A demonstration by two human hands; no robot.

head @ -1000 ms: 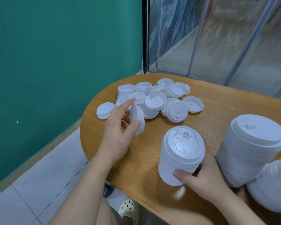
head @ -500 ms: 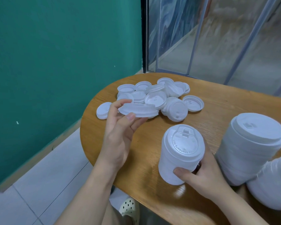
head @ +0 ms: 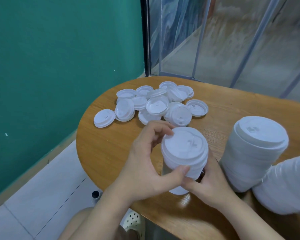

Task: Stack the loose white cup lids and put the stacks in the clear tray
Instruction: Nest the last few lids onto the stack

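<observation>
Now the stacking step is in hand: the left hand [head: 145, 163] pinches the top lid [head: 184, 147] by its rim, thumb at the near side and fingers at the far side, and sets it on the small stack [head: 185, 163] of lids. The right hand [head: 208, 181] grips this stack low down, on its near right side, fingers curled round it. Whether the top lid is fully seated I cannot tell; I judge it needs a light press to nest, and then the left hand must reach for another lid.

Beyond the small stack, on the wooden table [head: 102, 146], lies the heap of loose lids [head: 156, 106], many not yet stacked, some upside down. Just right of the small stack stands a taller stack [head: 253, 153], and a further stack [head: 287, 186] lies tilted against it. The clear tray is not in view. Nothing stands between the small stack and the heap.
</observation>
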